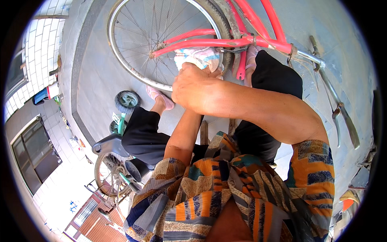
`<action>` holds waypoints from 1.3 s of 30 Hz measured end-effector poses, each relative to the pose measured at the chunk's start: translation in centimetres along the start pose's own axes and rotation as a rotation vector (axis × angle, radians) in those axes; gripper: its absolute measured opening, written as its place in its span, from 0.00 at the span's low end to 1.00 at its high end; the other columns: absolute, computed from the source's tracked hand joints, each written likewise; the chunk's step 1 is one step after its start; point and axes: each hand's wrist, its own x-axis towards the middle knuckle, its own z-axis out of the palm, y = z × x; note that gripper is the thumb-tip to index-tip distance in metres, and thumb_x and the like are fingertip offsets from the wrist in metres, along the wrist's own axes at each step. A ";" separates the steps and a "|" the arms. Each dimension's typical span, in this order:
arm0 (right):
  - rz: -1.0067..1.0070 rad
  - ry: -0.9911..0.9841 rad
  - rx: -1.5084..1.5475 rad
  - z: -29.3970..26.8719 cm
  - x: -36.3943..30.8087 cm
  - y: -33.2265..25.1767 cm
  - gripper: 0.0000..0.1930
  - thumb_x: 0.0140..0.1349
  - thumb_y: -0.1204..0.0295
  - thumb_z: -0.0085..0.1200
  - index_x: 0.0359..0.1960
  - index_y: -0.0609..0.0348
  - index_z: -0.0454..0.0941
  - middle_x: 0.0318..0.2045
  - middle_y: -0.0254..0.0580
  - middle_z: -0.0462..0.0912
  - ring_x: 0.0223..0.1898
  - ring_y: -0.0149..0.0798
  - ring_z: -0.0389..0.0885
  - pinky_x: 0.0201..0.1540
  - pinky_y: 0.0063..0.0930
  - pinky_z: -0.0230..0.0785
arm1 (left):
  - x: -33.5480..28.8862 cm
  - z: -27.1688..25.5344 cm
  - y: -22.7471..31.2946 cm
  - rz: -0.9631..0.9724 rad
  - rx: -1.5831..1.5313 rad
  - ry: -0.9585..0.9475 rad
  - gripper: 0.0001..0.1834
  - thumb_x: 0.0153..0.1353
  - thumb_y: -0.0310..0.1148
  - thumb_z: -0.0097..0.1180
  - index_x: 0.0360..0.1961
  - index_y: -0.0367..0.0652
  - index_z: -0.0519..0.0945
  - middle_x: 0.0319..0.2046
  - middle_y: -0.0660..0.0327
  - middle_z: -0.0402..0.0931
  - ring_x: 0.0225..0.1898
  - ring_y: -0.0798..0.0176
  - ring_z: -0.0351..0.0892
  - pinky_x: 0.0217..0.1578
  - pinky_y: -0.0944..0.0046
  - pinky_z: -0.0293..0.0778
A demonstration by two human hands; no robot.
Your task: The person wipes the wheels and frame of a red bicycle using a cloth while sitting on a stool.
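A white cloth with pink, blue and yellow patterns is bunched against the rim and tyre of a bicycle wheel. My right hand reaches across from the right, its fingers closed on the near side of the cloth. My left forearm runs up beneath the right one; the right hand covers most of the left hand, so its grip is hidden. The wheel sits in a pink bicycle frame, whose bars pass just beyond the cloth. Wire spokes fan out left of my hands.
Handlebars with dark grips extend right from the frame. My feet, in pink shoes, stand close to the wheel. Left are a small black-tyred wheel on a green and grey child's vehicle and another bicycle. A raised ledge runs beside a tiled wall.
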 end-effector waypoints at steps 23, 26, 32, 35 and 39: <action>-0.017 0.067 0.161 -2.1 -1.0 1.8 0.08 0.52 0.69 0.56 0.33 0.50 0.84 0.33 0.37 0.84 0.40 0.40 0.81 0.42 0.43 0.67 | 4.3 -16.5 22.6 0.667 -0.259 0.470 0.24 0.64 0.43 0.50 0.55 0.36 0.72 0.51 0.53 0.75 0.58 0.54 0.69 0.58 0.48 0.59; -0.010 0.063 0.190 -2.0 -1.1 2.2 0.08 0.53 0.70 0.55 0.33 0.49 0.84 0.33 0.37 0.84 0.40 0.40 0.81 0.42 0.43 0.67 | 8.5 -15.3 21.9 0.606 -0.041 0.523 0.23 0.63 0.34 0.51 0.56 0.31 0.70 0.52 0.51 0.74 0.55 0.58 0.71 0.53 0.58 0.66; 0.026 0.094 0.220 -1.5 -1.8 3.1 0.08 0.52 0.70 0.54 0.31 0.50 0.84 0.31 0.36 0.83 0.38 0.39 0.80 0.41 0.37 0.64 | 11.6 -14.8 19.5 0.526 0.251 0.523 0.10 0.65 0.31 0.48 0.40 0.36 0.78 0.20 0.67 0.67 0.24 0.75 0.67 0.20 0.68 0.66; 0.043 0.125 0.247 -1.6 -2.0 3.4 0.07 0.51 0.70 0.54 0.30 0.50 0.84 0.30 0.36 0.82 0.37 0.38 0.79 0.40 0.35 0.62 | 11.7 -15.1 17.8 0.658 0.508 0.692 0.10 0.66 0.35 0.48 0.36 0.40 0.76 0.21 0.55 0.73 0.24 0.57 0.73 0.27 0.59 0.69; 0.077 0.116 0.269 -1.7 -2.1 3.5 0.07 0.51 0.70 0.54 0.29 0.50 0.84 0.29 0.35 0.82 0.36 0.37 0.79 0.40 0.34 0.62 | 10.8 -17.2 14.9 0.500 0.834 0.719 0.14 0.66 0.41 0.46 0.31 0.40 0.73 0.26 0.46 0.74 0.31 0.40 0.73 0.33 0.47 0.69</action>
